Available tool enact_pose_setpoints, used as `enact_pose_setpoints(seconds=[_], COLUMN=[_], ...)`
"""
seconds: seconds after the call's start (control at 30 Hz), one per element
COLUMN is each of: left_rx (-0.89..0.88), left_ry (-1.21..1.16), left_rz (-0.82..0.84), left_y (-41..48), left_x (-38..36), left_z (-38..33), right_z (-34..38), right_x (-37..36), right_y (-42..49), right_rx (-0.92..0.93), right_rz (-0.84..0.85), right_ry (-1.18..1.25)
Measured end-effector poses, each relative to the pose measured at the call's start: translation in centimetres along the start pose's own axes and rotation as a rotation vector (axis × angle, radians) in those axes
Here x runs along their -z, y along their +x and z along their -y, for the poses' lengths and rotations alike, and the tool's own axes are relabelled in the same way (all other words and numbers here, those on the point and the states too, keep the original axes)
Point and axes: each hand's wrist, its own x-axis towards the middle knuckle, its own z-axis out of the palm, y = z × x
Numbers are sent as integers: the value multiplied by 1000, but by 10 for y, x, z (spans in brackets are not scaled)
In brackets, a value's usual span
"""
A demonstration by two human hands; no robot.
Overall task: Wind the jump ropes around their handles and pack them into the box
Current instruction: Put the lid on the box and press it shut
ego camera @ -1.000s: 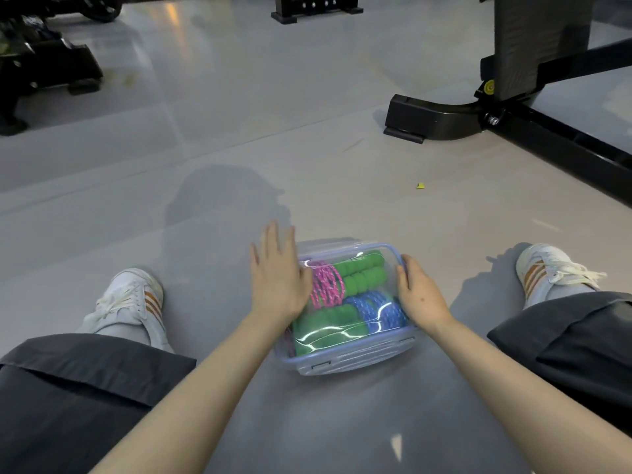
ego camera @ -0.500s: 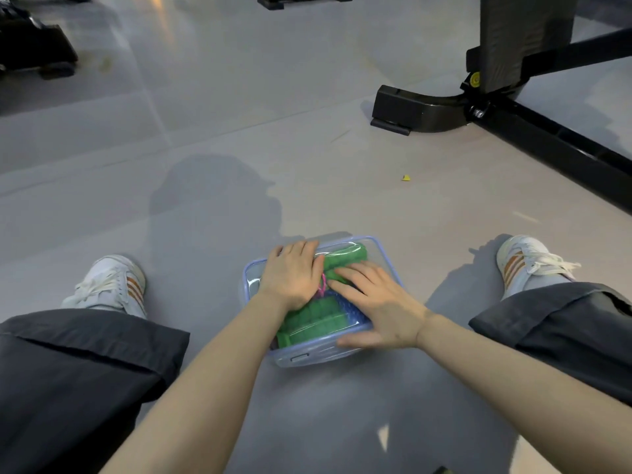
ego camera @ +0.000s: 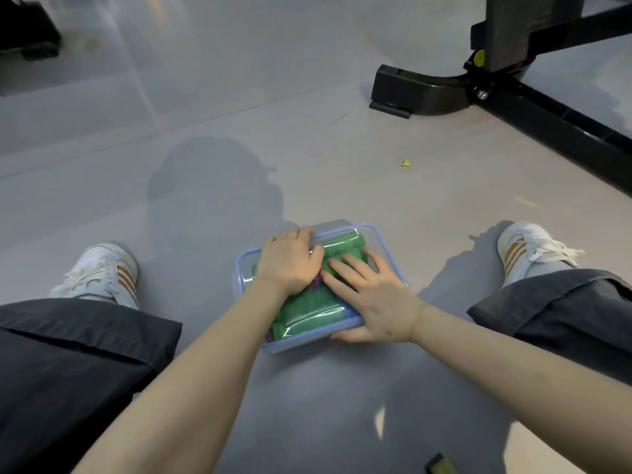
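Jump ropes (ego camera: 301,309) with green handles are packed in a clear box (ego camera: 301,345) with a blue rim. The box is set on the floor in the lower middle of the frame, between two spread legs. A bit of purple rope is seen between the hands.

Nearest, at the bottom edge, a small yellow and black thing (ego camera: 439,465) is cut off, and it cannot be told what it is. Two bare forearms are stretched up from the bottom corners toward the box. Dark trouser legs (ego camera: 68,364) are seen at the lower left and lower right.

A clear lid (ego camera: 246,271) is laid on the box. The left hand (ego camera: 289,265) is placed on the far left part of the lid, and its fingers are curled over the far rim of the box. The right hand (ego camera: 372,295) is laid flat on the right side of the lid, with its fingers straight and spread. Its thumb is stretched along the near edge of the box.

A white shoe with orange stripes (ego camera: 102,271) is seen at the left, and one more (ego camera: 526,248) at the right.

The floor (ego camera: 342,172) is grey and shiny, and a dark shadow (ego camera: 212,186) is cast on it past the box. A tiny yellow scrap (ego camera: 406,162) is left further off. A black metal frame (ego camera: 513,97) is stood in the upper right. A dark shape (ego camera: 27,32) is cut off in the upper left.
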Motion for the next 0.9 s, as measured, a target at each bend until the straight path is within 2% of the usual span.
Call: enact_pose_setpoints(seconds=[0.33, 0.4, 0.5, 0.57, 0.63, 0.73, 0.77, 0.83, 0.9], left_rx=[-132, -85, 85, 201, 316, 462, 471, 453, 438], left_ry=[-81, -40, -36, -43, -9, 8, 22, 40, 52], left_rz=[18, 3, -17, -14, 24, 128, 159, 197, 232], left_y=[-18, -23, -28, -33, -41, -54, -63, -78, -84], left_x=[9, 9, 13, 16, 23, 24, 20, 16, 16], left_z=[19, 22, 22, 17, 8, -15, -26, -45, -49], right_z=[-10, -20, -31, -35, -33, -12, -3, 7, 6], right_x=[2, 0, 3, 5, 8, 20, 23, 28, 36], right_y=[1, 6, 10, 0, -14, -15, -11, -5, -2], right_rx=[75, 113, 51, -58, -286, -876, -1024, -1151, -1175], right_rz=[-86, -54, 36, 98, 116, -91, -139, -51, 142], right_ry=[47, 65, 86, 108, 274, 777, 870, 840, 723])
